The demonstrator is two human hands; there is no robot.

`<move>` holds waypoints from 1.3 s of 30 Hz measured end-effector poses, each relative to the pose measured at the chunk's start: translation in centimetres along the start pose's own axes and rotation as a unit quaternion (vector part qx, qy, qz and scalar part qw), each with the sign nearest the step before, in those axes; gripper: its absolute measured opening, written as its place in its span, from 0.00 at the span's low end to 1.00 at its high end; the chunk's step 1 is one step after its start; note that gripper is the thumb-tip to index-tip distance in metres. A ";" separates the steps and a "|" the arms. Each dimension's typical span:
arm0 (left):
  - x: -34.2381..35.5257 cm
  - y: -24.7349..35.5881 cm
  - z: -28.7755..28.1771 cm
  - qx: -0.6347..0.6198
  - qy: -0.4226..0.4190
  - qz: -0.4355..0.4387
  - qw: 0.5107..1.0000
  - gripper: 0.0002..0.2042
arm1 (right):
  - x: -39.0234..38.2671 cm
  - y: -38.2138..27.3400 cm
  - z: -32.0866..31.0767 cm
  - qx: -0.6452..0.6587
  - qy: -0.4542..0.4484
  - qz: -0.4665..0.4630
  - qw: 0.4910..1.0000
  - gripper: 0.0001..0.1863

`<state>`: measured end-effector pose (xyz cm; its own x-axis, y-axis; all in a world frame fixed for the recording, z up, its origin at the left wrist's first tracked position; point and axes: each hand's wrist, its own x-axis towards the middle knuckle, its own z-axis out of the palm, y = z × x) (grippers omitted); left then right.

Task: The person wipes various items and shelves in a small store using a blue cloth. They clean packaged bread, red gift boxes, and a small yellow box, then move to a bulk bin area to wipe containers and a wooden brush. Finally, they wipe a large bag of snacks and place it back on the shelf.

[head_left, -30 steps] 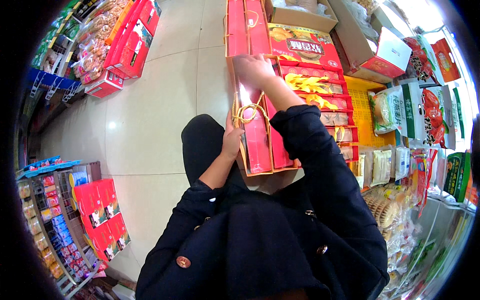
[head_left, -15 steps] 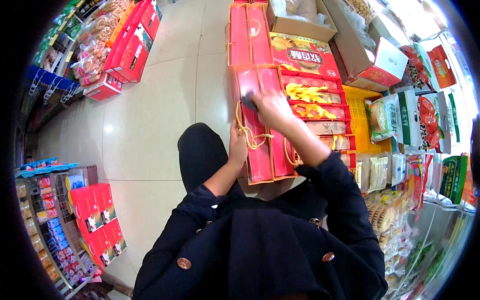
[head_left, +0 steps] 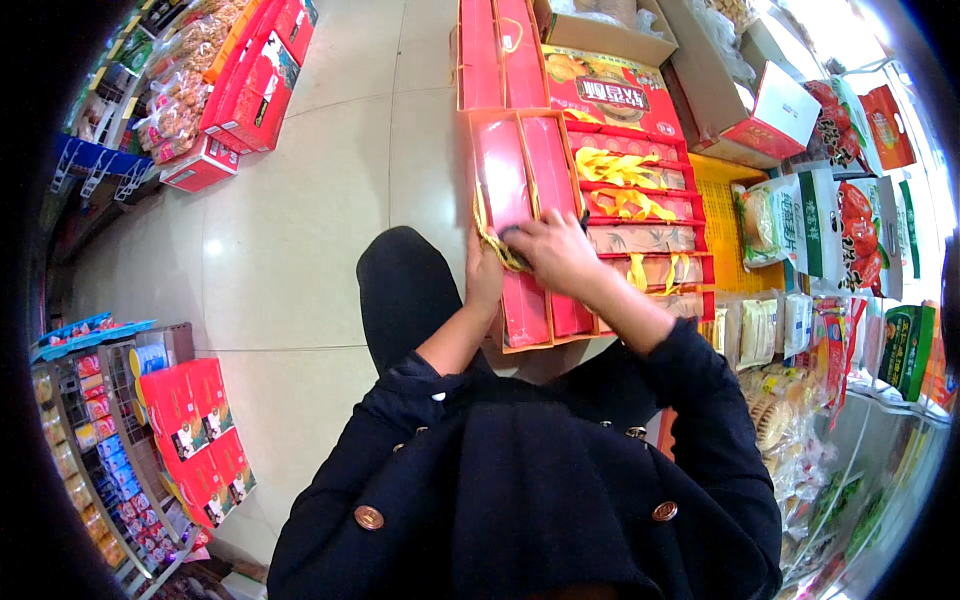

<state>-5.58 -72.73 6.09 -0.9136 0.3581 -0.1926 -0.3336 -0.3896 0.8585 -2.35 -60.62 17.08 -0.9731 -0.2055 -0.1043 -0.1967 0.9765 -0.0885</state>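
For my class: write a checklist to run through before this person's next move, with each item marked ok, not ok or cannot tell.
1. Left hand placed at the left side of the red rectangular gold-rimmed bag: ok.
2. Left hand's grip on the twisted gold rope handle: cannot tell; the fingers are partly hidden.
3. Small dark object under the right hand's fingers: ok.
4. Dark object clear of the rope handle: cannot tell; they appear close together.
5. Right forearm clear of the red-edged bags with yellow ribbon handles: cannot tell; it overlaps them in view.
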 end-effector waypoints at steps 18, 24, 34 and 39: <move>0.8 0.2 0.0 0.104 0.020 0.001 0.994 0.23 | -4.1 6.4 -7.1 0.331 -0.073 0.126 0.932 0.19; 0.8 -0.2 -0.2 0.113 0.005 -0.004 0.994 0.19 | -4.5 3.1 1.5 -0.006 0.085 0.020 0.996 0.16; 1.3 1.2 -0.2 0.017 -0.042 -0.065 0.997 0.21 | -3.8 -0.1 -3.9 0.092 -0.004 -0.054 0.994 0.16; 1.3 0.8 -1.1 0.085 0.006 0.005 0.996 0.24 | -3.6 -2.2 -1.6 0.025 -0.118 -0.030 0.992 0.15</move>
<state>-7.33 -73.52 5.94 -0.9200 0.3437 -0.1882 -0.2807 -0.2432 0.9285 1.43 -61.91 19.25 -0.9035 -0.2787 -0.3256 -0.2417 0.9587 -0.1499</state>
